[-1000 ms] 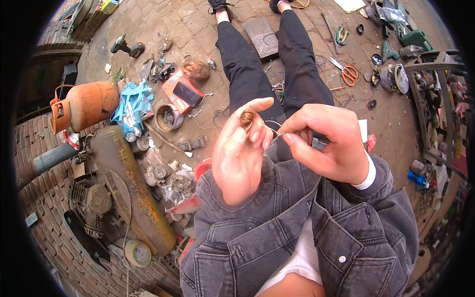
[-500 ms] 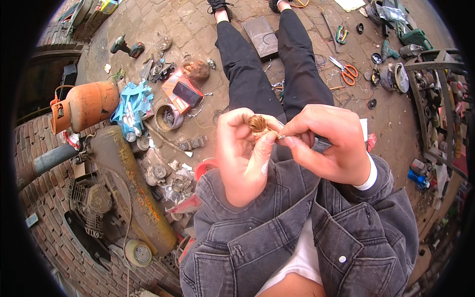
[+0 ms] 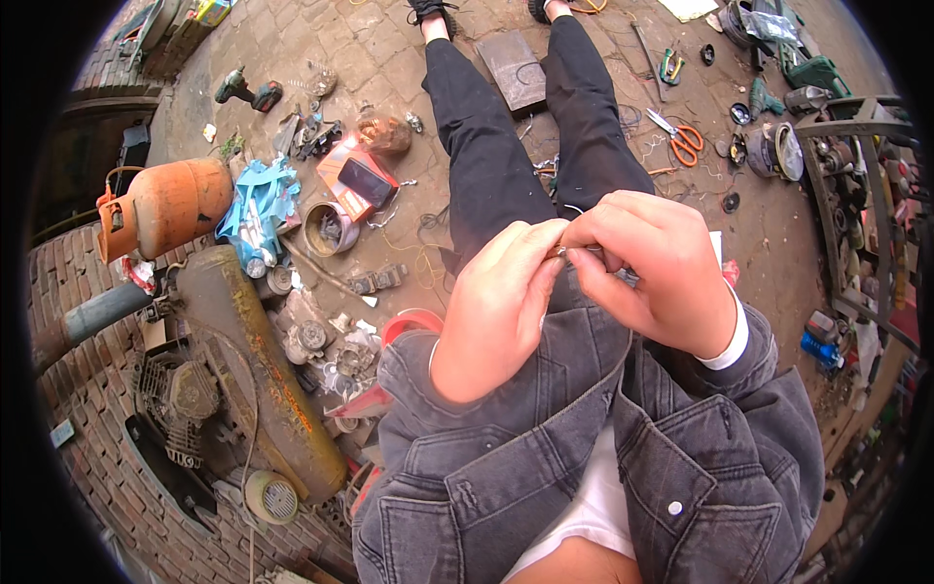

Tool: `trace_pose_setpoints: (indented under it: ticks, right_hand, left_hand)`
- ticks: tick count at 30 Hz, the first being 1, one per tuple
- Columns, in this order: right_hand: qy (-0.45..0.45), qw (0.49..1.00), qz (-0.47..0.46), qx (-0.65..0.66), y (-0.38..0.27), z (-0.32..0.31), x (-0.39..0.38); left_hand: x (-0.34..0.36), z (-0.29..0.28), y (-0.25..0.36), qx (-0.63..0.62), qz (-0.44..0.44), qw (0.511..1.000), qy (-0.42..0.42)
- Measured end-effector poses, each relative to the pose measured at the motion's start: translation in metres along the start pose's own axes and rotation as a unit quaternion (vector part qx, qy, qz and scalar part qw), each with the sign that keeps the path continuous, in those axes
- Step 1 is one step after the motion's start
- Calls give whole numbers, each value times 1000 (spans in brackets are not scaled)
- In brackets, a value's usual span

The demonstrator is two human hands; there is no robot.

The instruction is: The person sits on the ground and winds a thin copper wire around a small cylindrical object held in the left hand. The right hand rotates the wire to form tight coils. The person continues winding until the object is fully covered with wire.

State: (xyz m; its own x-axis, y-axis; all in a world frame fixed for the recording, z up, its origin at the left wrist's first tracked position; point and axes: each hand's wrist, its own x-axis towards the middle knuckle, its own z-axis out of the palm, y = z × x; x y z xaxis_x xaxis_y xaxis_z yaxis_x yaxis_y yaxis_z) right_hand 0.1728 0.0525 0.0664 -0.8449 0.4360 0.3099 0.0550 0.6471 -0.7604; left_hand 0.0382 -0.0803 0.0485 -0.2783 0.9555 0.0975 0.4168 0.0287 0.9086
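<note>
My left hand (image 3: 501, 307) is turned with its back up and closed, its fingers meeting the right hand's fingertips over my lap. The copper wire coil it held half a second ago is hidden inside it. My right hand (image 3: 657, 273) is closed too, thumb and fingers pinching at the same spot. A small bit of wire (image 3: 560, 251) shows between the fingertips, and a thin loop stands up just beyond them. Which fingers grip which strand is hard to tell.
Orange-handled scissors (image 3: 686, 144) lie on the paving right of my legs. To the left are a phone (image 3: 368, 182) on a red box, a cordless drill (image 3: 248, 91), an orange gas cylinder (image 3: 185, 206) and a rusty yellow cylinder (image 3: 258, 370). A metal rack (image 3: 856, 127) stands far right.
My left hand has turned over and moved in against the right, hiding the copper coil that showed between its fingers. The right hand keeps its pinch and has shifted slightly.
</note>
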Motion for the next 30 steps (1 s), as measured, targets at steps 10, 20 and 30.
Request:
trace_pose_setpoints:
  ticks: [10, 20, 30]
  right_hand:
    - [-2, 1000, -22, -17, 2, -1, -1]
    - [-22, 988, -75, -132, 6, -2, 0]
    - [21, 999, -46, 3, 7, -7, 4]
  left_hand:
    - [-2, -1, -1, 0, -22, 1000, -14]
    - [0, 3, -1, 79, -16, 996, 30]
    - [-5, 7, 9, -149, -103, 977, 109]
